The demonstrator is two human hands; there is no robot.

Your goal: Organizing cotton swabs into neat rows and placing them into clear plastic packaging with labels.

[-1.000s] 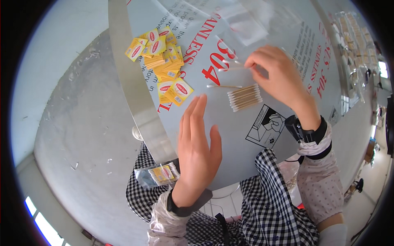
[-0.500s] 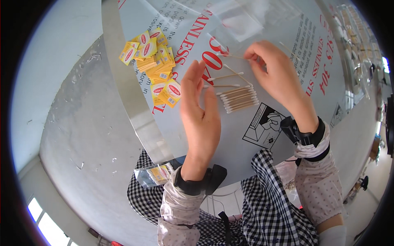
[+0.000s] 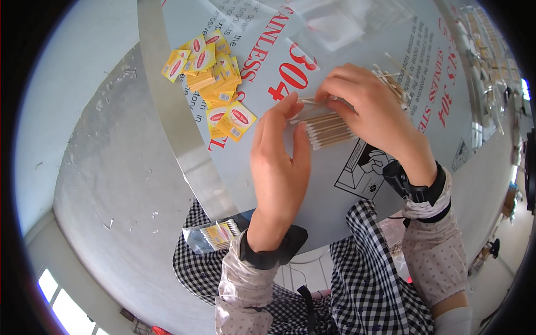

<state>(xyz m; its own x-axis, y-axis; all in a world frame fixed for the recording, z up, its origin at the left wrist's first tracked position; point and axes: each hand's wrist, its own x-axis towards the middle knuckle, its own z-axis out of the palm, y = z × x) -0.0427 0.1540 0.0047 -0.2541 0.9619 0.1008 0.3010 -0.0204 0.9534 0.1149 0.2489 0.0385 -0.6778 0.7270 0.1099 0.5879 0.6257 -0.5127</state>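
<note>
Both hands work mid-tabletop [image 3: 391, 50]: left hand [image 3: 279, 162] flat, fingers steadying the cotton swab bundle [image 3: 329, 129]; right hand [image 3: 365, 109] pinching its top. Gathering step, I'd judge; squaring the ends comes next. Yellow label cards [image 3: 215, 84] lie left.

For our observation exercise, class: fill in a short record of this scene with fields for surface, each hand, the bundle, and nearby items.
surface: steel table under a printed protective film
left hand: flat, fingertips against the cotton swabs
right hand: arched over the swabs, gripping them
bundle: wooden-stemmed swabs lying side by side
nearby: yellow-and-red labels in a loose pile; loose swabs beyond the right hand
lap: packed bag of swabs
</note>
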